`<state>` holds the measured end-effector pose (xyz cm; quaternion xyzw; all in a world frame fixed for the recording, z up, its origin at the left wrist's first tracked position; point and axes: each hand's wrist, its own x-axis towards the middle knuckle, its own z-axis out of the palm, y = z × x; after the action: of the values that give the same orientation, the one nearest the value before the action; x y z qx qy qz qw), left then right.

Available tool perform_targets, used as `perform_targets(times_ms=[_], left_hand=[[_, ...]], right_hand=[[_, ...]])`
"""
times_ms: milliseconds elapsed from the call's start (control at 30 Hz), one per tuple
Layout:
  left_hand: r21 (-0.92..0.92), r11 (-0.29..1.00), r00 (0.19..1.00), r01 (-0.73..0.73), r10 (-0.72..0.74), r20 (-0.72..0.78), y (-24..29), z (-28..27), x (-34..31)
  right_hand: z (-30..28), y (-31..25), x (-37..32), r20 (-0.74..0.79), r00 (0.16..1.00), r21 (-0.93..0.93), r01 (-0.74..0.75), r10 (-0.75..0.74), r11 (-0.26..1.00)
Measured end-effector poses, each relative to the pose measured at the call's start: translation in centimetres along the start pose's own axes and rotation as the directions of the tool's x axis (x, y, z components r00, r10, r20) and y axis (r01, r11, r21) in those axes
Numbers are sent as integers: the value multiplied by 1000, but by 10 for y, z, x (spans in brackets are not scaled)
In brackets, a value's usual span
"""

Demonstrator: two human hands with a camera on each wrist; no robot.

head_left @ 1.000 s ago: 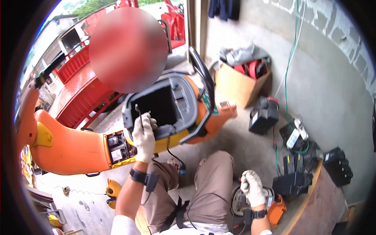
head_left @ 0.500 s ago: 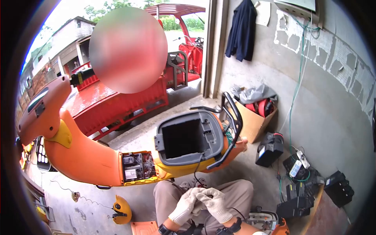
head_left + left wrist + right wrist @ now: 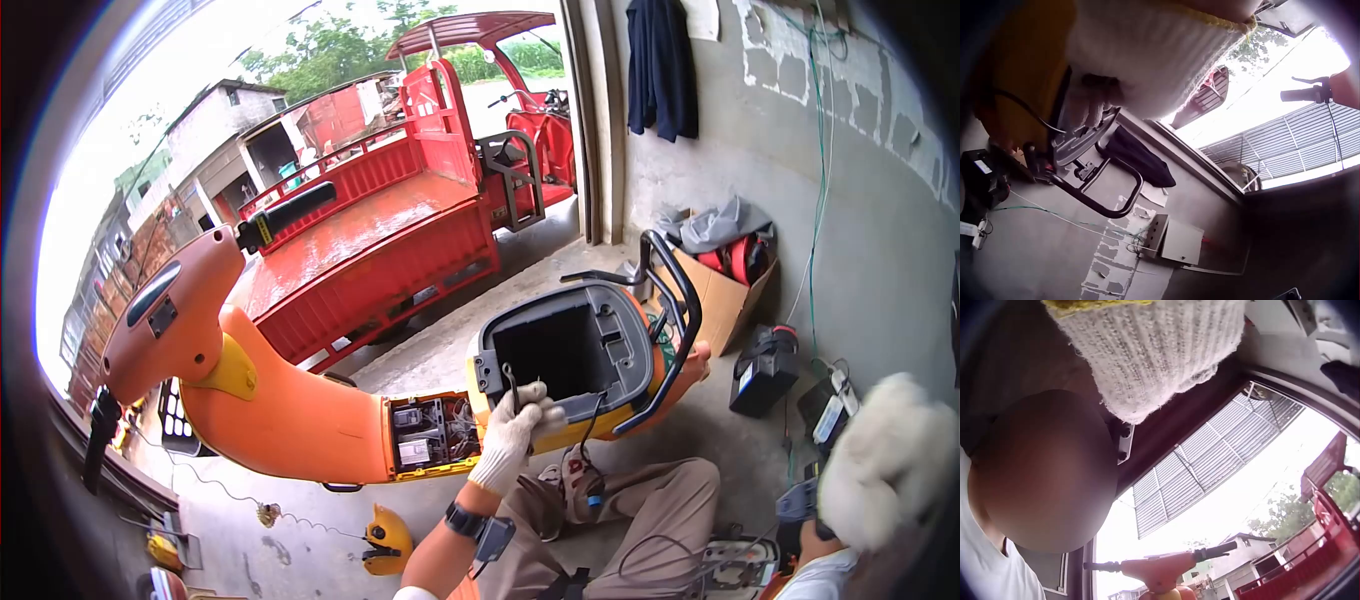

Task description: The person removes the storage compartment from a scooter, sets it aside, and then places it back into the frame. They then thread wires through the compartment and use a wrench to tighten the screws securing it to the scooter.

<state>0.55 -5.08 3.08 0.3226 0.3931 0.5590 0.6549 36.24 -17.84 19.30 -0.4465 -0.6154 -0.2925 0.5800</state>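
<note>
Patchy grey wall (image 3: 750, 160), concrete floor (image 3: 320, 565), door frame (image 3: 600, 150), daylight outside

The gloved left hand (image 3: 515, 430) reaches forward, curled in a grip, while the right hand (image 3: 886, 465) is raised, blurred.

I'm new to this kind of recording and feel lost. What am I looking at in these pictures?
There is no robot, only a person's left hand and right hand, both in pale knitted gloves. One picture is taken from the head, looking forward and down; the other two come from the wrists, with a glove close to the lens. The left hand holds a metal tool near the open compartment of an orange scooter. The right hand, at the head view's right edge, is too blurred to tell whether it holds anything. On the concrete floor are a yellow part, a black box and an open cardboard box.
</note>
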Motion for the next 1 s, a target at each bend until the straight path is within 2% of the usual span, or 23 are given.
perform_targets(times_ms=[100,233,367,433,467,567,633,733,800,867,900,967,1000], left_hand=[[81,994,995,-73,79,-68,-5,5,30],[64,997,994,-41,47,-94,-13,1,44],[85,996,994,-29,38,-105,-15,-1,47],[78,994,996,-74,77,-42,-18,-8,48],[75,994,994,-73,79,-80,-21,-5,49],[110,988,993,-110,114,-33,-19,-2,43],[106,993,997,-46,53,-65,-22,-3,34],[45,998,995,-32,37,-96,-17,-2,39],[45,999,996,-13,17,-92,-19,-2,37],[119,993,994,-24,37,-107,-19,3,40],[164,986,994,-15,32,-102,-17,3,40],[288,958,992,12,25,-124,-3,15,32],[357,934,988,-11,65,-138,1,21,31]], right_hand=[[-10,8,13,-20,1000,-14,7,-7,1000],[-15,2,21,-59,998,53,-3,6,999],[-23,-26,29,-119,992,233,-10,39,972],[-25,-44,37,-133,989,380,-13,68,925],[-25,-53,41,-141,987,456,-7,81,890],[-20,-79,58,-122,980,663,-37,157,748],[-15,-95,68,-117,969,784,-44,217,619],[-9,-124,71,-50,947,932,-70,318,355],[3,-135,70,53,918,956,-161,394,246],[18,-130,57,260,841,915,-372,474,157],[33,-117,40,429,772,819,-552,469,160],[72,-83,-2,704,533,522,-836,468,167],[103,-70,-35,806,356,357,-930,473,93]])
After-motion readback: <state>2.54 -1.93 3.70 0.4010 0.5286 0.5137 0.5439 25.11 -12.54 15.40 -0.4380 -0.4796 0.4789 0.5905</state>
